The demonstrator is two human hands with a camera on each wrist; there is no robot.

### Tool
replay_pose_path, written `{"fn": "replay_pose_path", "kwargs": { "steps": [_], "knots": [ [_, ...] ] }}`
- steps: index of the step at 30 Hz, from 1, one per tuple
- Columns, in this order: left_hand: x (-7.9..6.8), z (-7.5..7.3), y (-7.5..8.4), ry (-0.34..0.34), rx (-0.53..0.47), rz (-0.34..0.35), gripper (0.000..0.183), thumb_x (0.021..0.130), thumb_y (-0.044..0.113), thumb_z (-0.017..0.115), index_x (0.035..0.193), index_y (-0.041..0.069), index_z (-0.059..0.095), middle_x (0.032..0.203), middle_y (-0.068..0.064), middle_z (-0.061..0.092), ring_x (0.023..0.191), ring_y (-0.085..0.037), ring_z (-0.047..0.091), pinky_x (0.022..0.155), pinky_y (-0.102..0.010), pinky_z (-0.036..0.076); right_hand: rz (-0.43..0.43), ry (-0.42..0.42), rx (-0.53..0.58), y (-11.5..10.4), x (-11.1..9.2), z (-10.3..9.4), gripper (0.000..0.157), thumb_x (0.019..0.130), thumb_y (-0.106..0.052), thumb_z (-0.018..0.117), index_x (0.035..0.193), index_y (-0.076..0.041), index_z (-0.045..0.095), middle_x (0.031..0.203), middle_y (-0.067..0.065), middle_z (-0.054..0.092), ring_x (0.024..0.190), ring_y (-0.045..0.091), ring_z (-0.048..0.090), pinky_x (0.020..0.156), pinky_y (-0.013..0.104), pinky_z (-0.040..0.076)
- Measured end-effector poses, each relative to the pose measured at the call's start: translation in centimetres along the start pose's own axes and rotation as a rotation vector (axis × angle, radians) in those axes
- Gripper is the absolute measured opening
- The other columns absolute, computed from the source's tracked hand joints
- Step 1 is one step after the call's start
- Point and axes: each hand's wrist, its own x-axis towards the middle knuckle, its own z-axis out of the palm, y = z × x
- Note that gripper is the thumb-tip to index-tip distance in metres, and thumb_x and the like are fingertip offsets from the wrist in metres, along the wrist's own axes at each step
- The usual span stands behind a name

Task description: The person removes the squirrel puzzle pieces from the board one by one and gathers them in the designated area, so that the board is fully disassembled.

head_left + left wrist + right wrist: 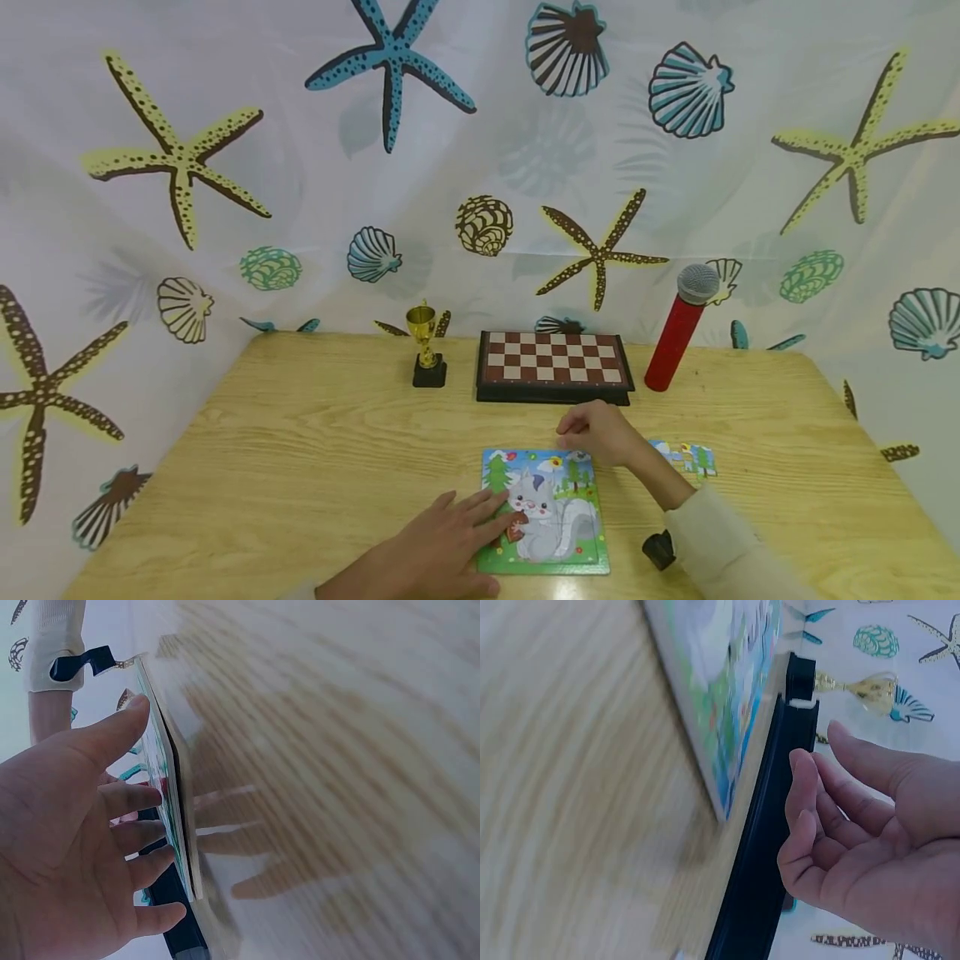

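Sq. jigsaw w/ grey squirrel print (551,517): midway btwn. L & R edges of lt. wood-grain desk (300,433), well short of far edge. L hand (446,542): fingers spread, on jigsaw's L edge. R hand (603,433): fingers loosely curled, nothing held, nr. jigsaw's far R corner. Loose printed pcs. (702,460): R of jigsaw.

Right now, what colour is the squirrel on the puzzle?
The puzzle's squirrel is mostly light grey, shown best in the head view.
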Motion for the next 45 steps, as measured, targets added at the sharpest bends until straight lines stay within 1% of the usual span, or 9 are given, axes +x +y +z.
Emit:
{"fn": "replay_pose_path", "kwargs": {
  "steps": [4, 9, 14, 20, 29, 35, 39, 42, 45],
  "knots": [
    [-0.2, 0.0, 0.0, 0.005, 0.001, 0.013, 0.075, 0.088, 0.064, 0.046, 0.149, 0.022, 0.032, 0.157, 0.001, 0.028, 0.143, -0.019, 0.03, 0.105, -0.055, 0.034, -0.047, -0.06, 0.078, -0.7, 0.3, 1.2, 0.013, 0.087, -0.006, 0.066, 0.094, 0.005, 0.068, 0.084, 0.011, 0.069, 0.072, 0.011, 0.061, 0.064, 0.024, 0.049],
    [-0.1, 0.2, 0.0, 0.035, 0.036, 0.04, 0.077, 0.088, 0.063, 0.048, 0.149, 0.019, 0.033, 0.156, 0.0, 0.03, 0.142, -0.019, 0.033, 0.105, -0.053, 0.036, -0.08, -0.104, 0.129, -1.6, 0.5, 2.6, 0.012, 0.088, -0.004, 0.064, 0.094, 0.005, 0.068, 0.083, 0.015, 0.07, 0.07, 0.013, 0.065, 0.063, 0.024, 0.051],
    [-0.2, 0.2, 0.1, 0.052, 0.071, 0.046, 0.077, 0.088, 0.063, 0.049, 0.149, 0.019, 0.033, 0.154, 0.0, 0.033, 0.141, -0.018, 0.035, 0.104, -0.052, 0.037, -0.083, -0.129, 0.14, -2.0, 0.6, 3.6, 0.01, 0.087, -0.005, 0.066, 0.091, 0.003, 0.068, 0.081, 0.013, 0.071, 0.068, 0.011, 0.062, 0.061, 0.021, 0.048],
    [-0.2, 0.3, 0.1, 0.06, 0.102, 0.063, 0.076, 0.088, 0.062, 0.049, 0.148, 0.018, 0.034, 0.154, 0.001, 0.034, 0.14, -0.016, 0.036, 0.103, -0.051, 0.039, -0.052, -0.149, 0.164, -2.2, 0.6, 4.3, 0.009, 0.086, -0.003, 0.066, 0.091, 0.004, 0.068, 0.079, 0.015, 0.071, 0.067, 0.014, 0.063, 0.059, 0.025, 0.049],
    [-0.1, 0.5, 0.0, 0.081, 0.138, 0.07, 0.076, 0.088, 0.063, 0.048, 0.148, 0.018, 0.035, 0.153, 0.001, 0.036, 0.139, -0.015, 0.038, 0.101, -0.049, 0.041, -0.051, -0.15, 0.191, -2.1, 0.8, 4.7, 0.013, 0.088, 0.0, 0.062, 0.099, 0.007, 0.064, 0.079, 0.017, 0.072, 0.068, 0.018, 0.067, 0.058, 0.026, 0.05],
    [-0.1, 0.5, -0.1, 0.065, 0.091, 0.059, 0.075, 0.089, 0.062, 0.048, 0.148, 0.018, 0.034, 0.154, 0.001, 0.034, 0.14, -0.016, 0.036, 0.102, -0.051, 0.039, -0.035, -0.149, 0.203, -2.1, 0.9, 4.7, 0.014, 0.088, 0.001, 0.06, 0.099, 0.008, 0.063, 0.08, 0.018, 0.072, 0.07, 0.021, 0.068, 0.06, 0.027, 0.051],
    [-0.1, 0.5, -0.1, 0.06, 0.066, 0.055, 0.075, 0.089, 0.062, 0.049, 0.148, 0.018, 0.034, 0.154, 0.001, 0.034, 0.14, -0.016, 0.036, 0.103, -0.052, 0.038, -0.043, -0.128, 0.147, -2.1, 0.9, 4.7, 0.011, 0.088, -0.001, 0.061, 0.097, 0.005, 0.066, 0.079, 0.013, 0.07, 0.069, 0.016, 0.064, 0.06, 0.024, 0.049],
    [-0.1, 0.5, -0.1, 0.065, 0.064, 0.055, 0.075, 0.089, 0.061, 0.05, 0.148, 0.018, 0.034, 0.154, 0.001, 0.034, 0.14, -0.016, 0.036, 0.103, -0.052, 0.038, -0.05, -0.091, 0.086, -2.2, 0.9, 4.8, 0.008, 0.088, -0.002, 0.063, 0.094, 0.0, 0.067, 0.079, 0.006, 0.066, 0.068, 0.012, 0.058, 0.058, 0.022, 0.046],
    [-0.2, 0.5, -0.1, 0.072, 0.073, 0.055, 0.075, 0.088, 0.061, 0.05, 0.148, 0.019, 0.034, 0.153, 0.001, 0.035, 0.139, -0.016, 0.037, 0.103, -0.052, 0.039, -0.038, -0.049, 0.061, -2.2, 1.1, 5.0, 0.004, 0.087, -0.003, 0.065, 0.09, -0.002, 0.067, 0.078, 0.004, 0.064, 0.067, 0.01, 0.055, 0.058, 0.021, 0.045]
  ]
}}
